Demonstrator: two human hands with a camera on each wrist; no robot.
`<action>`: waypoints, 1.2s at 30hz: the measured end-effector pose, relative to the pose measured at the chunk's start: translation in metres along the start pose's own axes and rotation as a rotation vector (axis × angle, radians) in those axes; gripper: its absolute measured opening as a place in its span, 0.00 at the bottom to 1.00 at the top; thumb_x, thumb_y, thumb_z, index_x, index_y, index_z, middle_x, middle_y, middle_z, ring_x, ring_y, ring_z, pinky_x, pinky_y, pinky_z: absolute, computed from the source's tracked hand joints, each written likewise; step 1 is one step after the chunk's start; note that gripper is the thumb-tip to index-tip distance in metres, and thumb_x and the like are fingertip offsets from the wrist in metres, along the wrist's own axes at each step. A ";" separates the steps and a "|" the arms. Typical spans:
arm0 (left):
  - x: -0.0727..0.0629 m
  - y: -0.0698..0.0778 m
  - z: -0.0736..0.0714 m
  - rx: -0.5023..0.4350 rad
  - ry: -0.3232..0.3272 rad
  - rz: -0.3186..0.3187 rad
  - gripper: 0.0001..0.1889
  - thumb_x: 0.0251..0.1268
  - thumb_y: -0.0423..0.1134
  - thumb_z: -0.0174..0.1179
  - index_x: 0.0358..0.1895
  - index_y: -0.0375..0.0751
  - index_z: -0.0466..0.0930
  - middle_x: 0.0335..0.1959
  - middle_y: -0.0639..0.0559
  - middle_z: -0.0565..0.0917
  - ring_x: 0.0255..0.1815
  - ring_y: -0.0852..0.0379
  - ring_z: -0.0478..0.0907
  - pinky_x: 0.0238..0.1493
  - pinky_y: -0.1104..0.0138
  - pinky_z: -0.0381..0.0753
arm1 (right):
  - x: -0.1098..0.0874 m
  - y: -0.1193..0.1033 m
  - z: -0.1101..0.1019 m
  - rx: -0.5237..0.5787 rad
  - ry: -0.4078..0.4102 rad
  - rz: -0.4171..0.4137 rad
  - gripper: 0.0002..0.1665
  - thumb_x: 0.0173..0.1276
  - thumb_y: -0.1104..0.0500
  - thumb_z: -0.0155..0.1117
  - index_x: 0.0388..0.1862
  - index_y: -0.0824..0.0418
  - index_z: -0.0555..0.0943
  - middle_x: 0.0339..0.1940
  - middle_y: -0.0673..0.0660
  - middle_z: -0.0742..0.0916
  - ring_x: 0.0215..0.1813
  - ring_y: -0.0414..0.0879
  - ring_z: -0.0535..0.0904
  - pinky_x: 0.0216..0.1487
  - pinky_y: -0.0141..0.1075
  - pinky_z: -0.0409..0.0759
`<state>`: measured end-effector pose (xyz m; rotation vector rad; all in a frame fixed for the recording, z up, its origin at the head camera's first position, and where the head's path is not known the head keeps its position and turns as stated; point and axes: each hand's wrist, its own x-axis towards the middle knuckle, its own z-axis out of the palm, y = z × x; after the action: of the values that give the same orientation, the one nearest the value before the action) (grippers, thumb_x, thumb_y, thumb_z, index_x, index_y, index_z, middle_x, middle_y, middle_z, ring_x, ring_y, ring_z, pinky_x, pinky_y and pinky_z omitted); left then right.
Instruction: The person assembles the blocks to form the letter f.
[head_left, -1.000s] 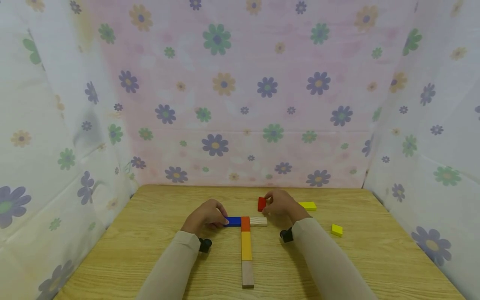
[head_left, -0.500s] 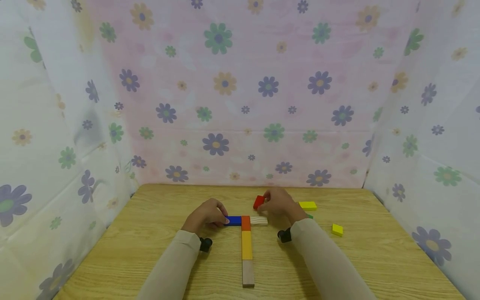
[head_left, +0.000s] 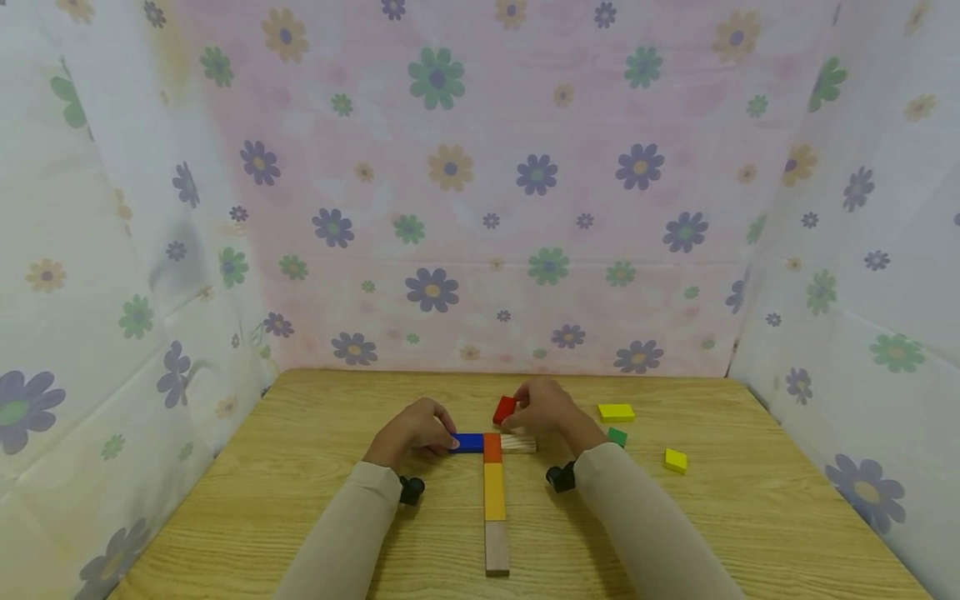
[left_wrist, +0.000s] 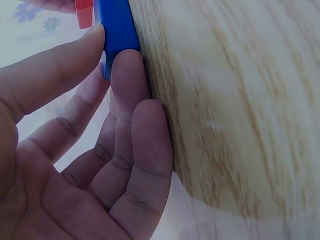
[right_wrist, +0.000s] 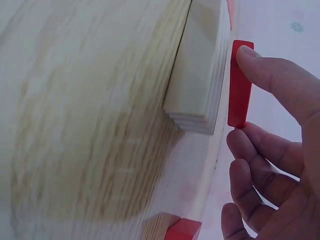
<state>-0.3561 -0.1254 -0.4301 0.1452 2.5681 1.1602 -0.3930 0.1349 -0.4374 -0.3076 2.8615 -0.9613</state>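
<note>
My left hand (head_left: pixel 416 429) holds the outer end of a blue block (head_left: pixel 468 443) between thumb and fingers; the left wrist view shows the thumb on one face. My right hand (head_left: pixel 549 408) pinches a red block (head_left: pixel 505 410), which tilts above the table behind the row. In the right wrist view, the thumb is on one end of this red block (right_wrist: pixel 241 87). An orange-red block (head_left: pixel 492 447) lies between the blue block and a plain wood block (head_left: pixel 519 443). A yellow-orange block (head_left: pixel 494 492) and a brown wood block (head_left: pixel 497 547) continue toward me, forming a T.
To the right lie a yellow block (head_left: pixel 616 412), a green block (head_left: pixel 617 437) partly behind the right arm, and a smaller yellow block (head_left: pixel 676 461). Another red piece (right_wrist: pixel 183 230) shows at the right wrist view's bottom edge. Flowered cloth (head_left: pixel 480 308) surrounds the wooden table (head_left: pixel 300 483).
My right hand has moved left with the red block, tilting it and bringing it behind the orange-red block. The green block has come into view. The left hand stays on the blue block.
</note>
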 end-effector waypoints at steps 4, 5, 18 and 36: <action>0.001 0.000 0.000 0.014 0.004 0.001 0.07 0.61 0.33 0.74 0.40 0.39 0.87 0.30 0.47 0.89 0.29 0.53 0.87 0.37 0.60 0.87 | 0.000 -0.002 0.002 0.010 -0.007 -0.018 0.36 0.55 0.44 0.84 0.59 0.60 0.84 0.49 0.52 0.87 0.49 0.48 0.82 0.54 0.47 0.84; 0.001 0.000 0.000 0.015 0.004 0.000 0.07 0.61 0.33 0.74 0.40 0.39 0.87 0.30 0.47 0.89 0.29 0.53 0.87 0.37 0.60 0.87 | 0.000 -0.002 0.003 0.009 -0.008 -0.022 0.36 0.55 0.44 0.84 0.59 0.60 0.84 0.48 0.52 0.87 0.49 0.48 0.82 0.54 0.47 0.84; 0.003 -0.001 0.000 -0.012 -0.002 -0.022 0.07 0.62 0.33 0.74 0.41 0.39 0.86 0.31 0.47 0.89 0.30 0.53 0.87 0.37 0.62 0.87 | 0.000 -0.007 0.008 -0.001 -0.035 -0.042 0.33 0.57 0.47 0.83 0.57 0.62 0.85 0.44 0.52 0.87 0.44 0.47 0.82 0.51 0.45 0.85; 0.002 -0.003 0.000 -0.016 -0.003 -0.012 0.08 0.61 0.34 0.74 0.41 0.39 0.87 0.31 0.47 0.89 0.30 0.53 0.87 0.37 0.61 0.87 | 0.001 -0.010 0.010 -0.027 -0.052 -0.026 0.33 0.56 0.45 0.84 0.56 0.60 0.86 0.47 0.52 0.88 0.47 0.47 0.82 0.56 0.48 0.84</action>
<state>-0.3582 -0.1269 -0.4323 0.1269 2.5531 1.1750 -0.3907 0.1211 -0.4391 -0.3683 2.8322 -0.9057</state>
